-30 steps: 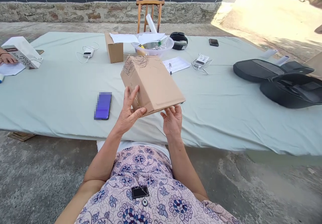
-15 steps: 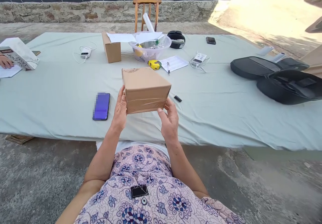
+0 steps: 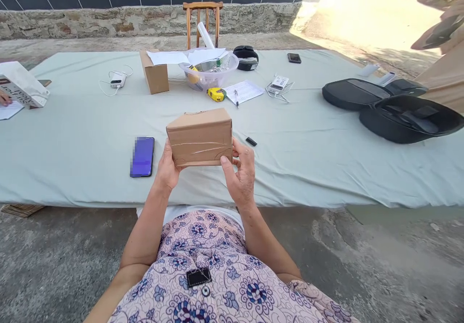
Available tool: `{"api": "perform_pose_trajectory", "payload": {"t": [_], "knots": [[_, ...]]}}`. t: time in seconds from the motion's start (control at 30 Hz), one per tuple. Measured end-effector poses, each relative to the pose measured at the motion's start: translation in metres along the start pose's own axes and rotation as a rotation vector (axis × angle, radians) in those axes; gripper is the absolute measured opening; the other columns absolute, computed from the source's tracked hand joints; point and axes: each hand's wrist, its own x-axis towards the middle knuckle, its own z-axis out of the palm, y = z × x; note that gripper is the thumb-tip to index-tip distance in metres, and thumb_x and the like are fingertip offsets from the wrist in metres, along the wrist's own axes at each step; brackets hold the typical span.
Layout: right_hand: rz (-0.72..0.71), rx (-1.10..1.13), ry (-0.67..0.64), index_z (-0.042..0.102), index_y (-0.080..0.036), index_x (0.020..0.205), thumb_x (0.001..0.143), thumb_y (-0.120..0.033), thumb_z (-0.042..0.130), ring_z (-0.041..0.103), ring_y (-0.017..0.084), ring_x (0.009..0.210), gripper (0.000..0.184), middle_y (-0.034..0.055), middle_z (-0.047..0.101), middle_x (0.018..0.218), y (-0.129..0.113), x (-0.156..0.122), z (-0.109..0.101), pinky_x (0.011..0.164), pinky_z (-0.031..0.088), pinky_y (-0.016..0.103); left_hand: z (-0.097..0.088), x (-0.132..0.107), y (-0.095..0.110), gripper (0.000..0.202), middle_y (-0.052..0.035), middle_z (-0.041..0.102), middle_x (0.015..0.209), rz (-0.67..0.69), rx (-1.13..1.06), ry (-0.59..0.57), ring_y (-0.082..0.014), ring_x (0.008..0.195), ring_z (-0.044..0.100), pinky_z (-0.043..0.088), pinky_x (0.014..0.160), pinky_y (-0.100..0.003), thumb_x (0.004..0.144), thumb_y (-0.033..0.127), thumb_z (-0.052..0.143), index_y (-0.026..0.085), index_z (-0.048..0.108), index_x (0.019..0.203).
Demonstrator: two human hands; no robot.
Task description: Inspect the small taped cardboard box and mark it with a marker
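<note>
A brown cardboard box (image 3: 201, 141) is held up above the cloth-covered table, its taped side facing me. My left hand (image 3: 167, 168) grips the box at its left side and lower corner, fingers partly hidden behind it. On the right, my right hand (image 3: 239, 170) holds the box's lower right corner, thumb on the near face and fingers round the side. A phone (image 3: 142, 156) with a blue screen lies on the cloth left of my left hand. Just beyond my right hand lies a small black cap-like piece (image 3: 251, 141).
Behind the box are a yellow tape measure (image 3: 216, 94), a printed sheet (image 3: 244, 91) with a pen, a plastic basin (image 3: 212, 77) and another cardboard box (image 3: 155, 79). An opened black case (image 3: 409, 119) lies right. Another person's hand (image 3: 5, 98) shows at far left.
The cardboard box has turned and tilted in my hands, so its taped side faces me more squarely. My view has shifted slightly. Both hands keep their hold.
</note>
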Motion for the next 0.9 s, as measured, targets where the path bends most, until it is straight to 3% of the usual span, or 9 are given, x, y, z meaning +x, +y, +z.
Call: {"api": "perform_pose_trajectory", "payload": {"t": [0.27, 0.43, 0.53, 0.63, 0.77, 0.83, 0.9], "knots": [[-0.141, -0.106, 0.039, 0.055, -0.037, 0.152, 0.100, -0.027, 0.059, 0.058, 0.024, 0.108, 0.054, 0.0086, 0.058, 0.116, 0.001, -0.004, 0.003, 0.085, 0.060, 0.041, -0.006, 0.010, -0.007, 0.056, -0.0068, 0.074, 0.137, -0.043, 0.100, -0.052, -0.0293, 0.129, 0.067, 0.063, 0.092, -0.041, 0.095, 0.074, 0.056, 0.029, 0.074, 0.123], [-0.253, -0.170, -0.064, 0.051, -0.035, 0.156, 0.102, -0.032, 0.058, 0.059, 0.026, 0.107, 0.055, 0.0103, 0.057, 0.115, -0.010, -0.011, 0.013, 0.093, 0.059, 0.046, -0.018, 0.027, -0.015, 0.033, -0.0035, 0.077, 0.109, 0.169, 0.126, 0.253, -0.0209, 0.109, 0.069, 0.057, 0.079, -0.027, 0.099, 0.055, 0.058, 0.024, 0.069, 0.105], [-0.280, -0.186, -0.155, 0.047, -0.033, 0.160, 0.102, -0.035, 0.057, 0.060, 0.028, 0.109, 0.059, 0.0114, 0.059, 0.117, -0.016, -0.015, 0.021, 0.097, 0.057, 0.048, -0.023, 0.030, -0.017, 0.034, -0.0014, 0.071, 0.093, 0.233, 0.154, 0.366, -0.0169, 0.091, 0.069, 0.053, 0.073, -0.025, 0.100, 0.058, 0.056, 0.024, 0.061, 0.102], [-0.304, -0.205, -0.194, 0.046, -0.033, 0.161, 0.103, -0.037, 0.056, 0.061, 0.028, 0.109, 0.059, 0.0112, 0.061, 0.118, -0.020, -0.016, 0.028, 0.097, 0.056, 0.047, -0.023, 0.024, -0.018, 0.052, -0.0030, 0.069, 0.095, 0.246, 0.225, 0.275, -0.0173, 0.088, 0.068, 0.053, 0.073, -0.026, 0.095, 0.076, 0.052, 0.026, 0.057, 0.109], [-0.327, -0.287, -0.183, 0.054, -0.028, 0.156, 0.105, -0.038, 0.053, 0.062, 0.028, 0.104, 0.052, 0.0119, 0.066, 0.115, -0.020, -0.012, 0.035, 0.096, 0.053, 0.045, -0.020, 0.015, -0.021, 0.070, -0.0084, 0.071, 0.113, 0.271, 0.358, 0.023, -0.0238, 0.112, 0.068, 0.056, 0.085, -0.031, 0.084, 0.087, 0.056, 0.025, 0.063, 0.115], [-0.335, -0.307, -0.187, 0.058, -0.024, 0.153, 0.106, -0.036, 0.050, 0.062, 0.028, 0.102, 0.049, 0.0126, 0.067, 0.114, -0.018, -0.009, 0.037, 0.094, 0.052, 0.045, -0.021, 0.014, -0.021, 0.082, -0.0102, 0.069, 0.130, 0.254, 0.387, -0.068, -0.0288, 0.128, 0.063, 0.056, 0.095, -0.036, 0.078, 0.089, 0.062, 0.028, 0.060, 0.132], [-0.329, -0.330, -0.199, 0.060, -0.024, 0.151, 0.107, -0.035, 0.048, 0.062, 0.027, 0.100, 0.047, 0.0126, 0.068, 0.114, -0.017, -0.008, 0.038, 0.092, 0.051, 0.044, -0.024, 0.014, -0.019, 0.104, -0.0122, 0.059, 0.150, 0.240, 0.390, -0.126, -0.0326, 0.145, 0.053, 0.051, 0.109, -0.042, 0.071, 0.090, 0.069, 0.031, 0.045, 0.153]]}}
